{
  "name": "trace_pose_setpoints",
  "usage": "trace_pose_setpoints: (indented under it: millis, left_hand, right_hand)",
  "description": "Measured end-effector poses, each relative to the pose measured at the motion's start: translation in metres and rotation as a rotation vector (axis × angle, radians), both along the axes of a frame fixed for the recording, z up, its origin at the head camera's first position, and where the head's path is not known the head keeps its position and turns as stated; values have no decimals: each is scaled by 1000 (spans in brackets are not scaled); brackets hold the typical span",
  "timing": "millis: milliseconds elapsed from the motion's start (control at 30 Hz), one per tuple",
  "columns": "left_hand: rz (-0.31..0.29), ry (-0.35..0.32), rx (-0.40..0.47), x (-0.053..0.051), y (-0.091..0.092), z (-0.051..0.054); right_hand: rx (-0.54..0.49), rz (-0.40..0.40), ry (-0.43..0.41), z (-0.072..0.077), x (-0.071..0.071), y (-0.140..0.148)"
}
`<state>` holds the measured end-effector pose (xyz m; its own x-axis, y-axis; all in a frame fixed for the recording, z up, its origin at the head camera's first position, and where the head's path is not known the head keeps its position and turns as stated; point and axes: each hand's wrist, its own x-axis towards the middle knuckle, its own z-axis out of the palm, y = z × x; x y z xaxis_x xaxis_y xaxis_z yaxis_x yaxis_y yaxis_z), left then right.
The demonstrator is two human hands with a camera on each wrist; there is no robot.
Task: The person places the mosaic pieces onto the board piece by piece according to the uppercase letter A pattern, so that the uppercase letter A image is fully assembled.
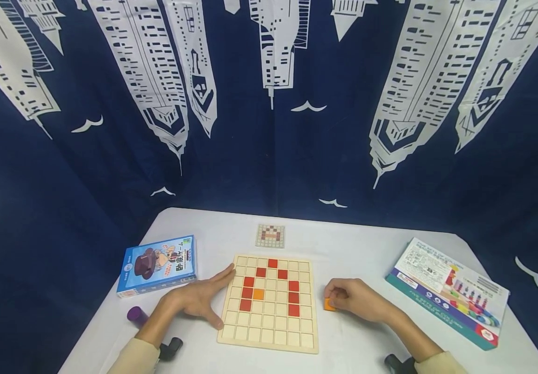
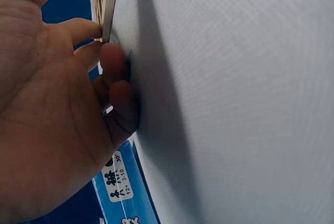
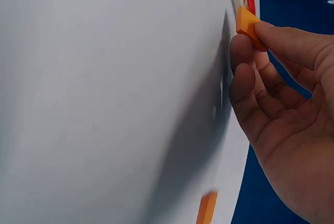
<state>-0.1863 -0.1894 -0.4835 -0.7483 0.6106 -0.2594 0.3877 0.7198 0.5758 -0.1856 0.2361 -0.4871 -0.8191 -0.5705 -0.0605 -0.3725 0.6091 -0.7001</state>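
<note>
A pale wooden grid board [image 1: 269, 335] lies on the table, with several red square tiles [image 1: 294, 297] in its cells and one orange tile [image 1: 258, 294] beside the left red column. My left hand [image 1: 200, 298] is spread along the board's left edge, thumb and fingertips touching it. Just right of the board, my right hand [image 1: 357, 299] pinches an orange square tile [image 3: 245, 21] between thumb and fingers. In the right wrist view, another orange piece [image 3: 207, 208] lies on the table, partly cut off. Behind the board sits a small pattern card [image 1: 270, 236].
A blue game box [image 1: 158, 265] lies at the left, close to my left hand. Near my left forearm is a purple cylinder [image 1: 136, 316]. A larger teal and white box [image 1: 448, 291] lies at the right. A dark patterned cloth [image 1: 273, 156] hangs behind the white table.
</note>
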Motion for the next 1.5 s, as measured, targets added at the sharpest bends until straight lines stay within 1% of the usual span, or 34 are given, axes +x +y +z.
trace_pose_setpoints:
  millis: [300, 500, 700, 900, 1033, 1200, 1500]
  left_hand:
    - [-11, 1, 11, -2, 1, -2]
    - [-7, 0, 5, -2, 1, -3]
    - [-3, -8, 16, -3, 1, -4]
    - [-4, -9, 14, -3, 1, -3]
    - [-1, -12, 16, -3, 1, -3]
    - [4, -13, 14, -1, 2, -3]
    - [6, -13, 10, 1, 1, 0]
  right_hand:
    - [-112, 39, -45, 2, -8, -40]
    - [-156, 58, -33, 3, -13, -73]
    - [-138, 77, 11, 6, -18, -101]
    - [-125, 84, 32, 5, -24, -118]
    - [-104, 76, 62, 2, -25, -125]
    - [-73, 72, 104, 3, -23, -131]
    - [-35, 68, 112, 0, -22, -136]
